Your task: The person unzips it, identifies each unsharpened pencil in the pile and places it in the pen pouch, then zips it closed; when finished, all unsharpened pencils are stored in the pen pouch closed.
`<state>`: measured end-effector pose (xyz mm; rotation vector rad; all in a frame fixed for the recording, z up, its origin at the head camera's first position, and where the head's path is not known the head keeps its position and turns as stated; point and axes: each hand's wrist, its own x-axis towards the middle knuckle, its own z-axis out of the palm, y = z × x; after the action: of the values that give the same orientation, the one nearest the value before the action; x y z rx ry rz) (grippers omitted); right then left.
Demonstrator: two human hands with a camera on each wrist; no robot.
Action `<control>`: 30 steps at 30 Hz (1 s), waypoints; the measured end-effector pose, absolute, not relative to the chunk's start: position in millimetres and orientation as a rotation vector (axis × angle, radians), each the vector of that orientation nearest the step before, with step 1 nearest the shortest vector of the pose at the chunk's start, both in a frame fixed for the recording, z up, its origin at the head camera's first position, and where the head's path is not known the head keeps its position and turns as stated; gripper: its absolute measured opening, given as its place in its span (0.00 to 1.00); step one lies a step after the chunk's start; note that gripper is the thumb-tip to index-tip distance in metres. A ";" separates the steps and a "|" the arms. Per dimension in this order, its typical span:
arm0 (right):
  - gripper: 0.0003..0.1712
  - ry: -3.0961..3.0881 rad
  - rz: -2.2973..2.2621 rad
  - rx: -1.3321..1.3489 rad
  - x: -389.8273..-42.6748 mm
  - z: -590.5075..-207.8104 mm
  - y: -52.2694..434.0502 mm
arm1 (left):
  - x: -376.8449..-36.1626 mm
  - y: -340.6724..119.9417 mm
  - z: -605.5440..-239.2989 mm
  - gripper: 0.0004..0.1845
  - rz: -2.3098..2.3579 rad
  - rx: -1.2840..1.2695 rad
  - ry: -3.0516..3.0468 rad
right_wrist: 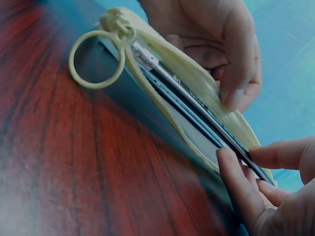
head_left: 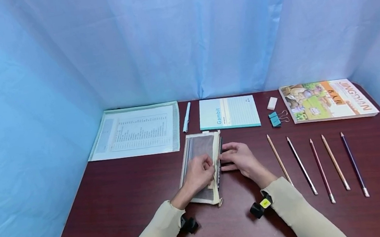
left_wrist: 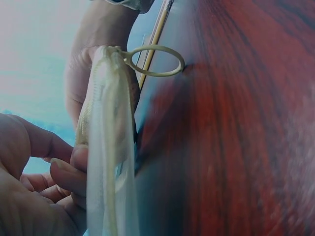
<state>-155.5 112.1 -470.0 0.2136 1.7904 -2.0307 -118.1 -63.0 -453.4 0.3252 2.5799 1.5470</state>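
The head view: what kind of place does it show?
Probably a staged desk for recording: a dark red table with stationery such as a notebook and pencils, closed in by a blue curtain.

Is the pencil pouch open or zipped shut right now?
Open: the pouch mouth gapes along its edge, with a pencil partly inside, and the ring pull sits at one end.

Five pencils (head_left: pixel 320 169) lie right of the pouch (head_left: pixel 200 160).

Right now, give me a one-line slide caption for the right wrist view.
Right hand slides a dark pencil into the open mesh pencil pouch while the left hand holds its edge.
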 end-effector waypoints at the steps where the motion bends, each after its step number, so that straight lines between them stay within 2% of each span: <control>1: 0.29 1.805 -2.013 0.206 -155.4 -469.9 110.6 | -117.9 -63.0 -453.4 0.05 1.548 0.320 2.577; 19: 0.18 1.952 -1.757 0.188 -149.4 -461.2 110.1 | -118.3 -63.7 -452.6 0.05 1.559 0.332 2.553; 25: 0.16 2.134 -1.648 0.175 -146.6 -459.3 101.6 | -118.1 -63.3 -452.3 0.05 1.536 0.345 2.573; 30: 0.19 2.161 -1.639 0.190 -148.2 -460.7 95.4 | -117.8 -63.4 -451.9 0.05 1.518 0.342 2.578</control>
<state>-148.2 95.4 -460.7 0.1902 2.1614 -1.6392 -117.8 -63.4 -451.9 0.3423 2.5783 1.5183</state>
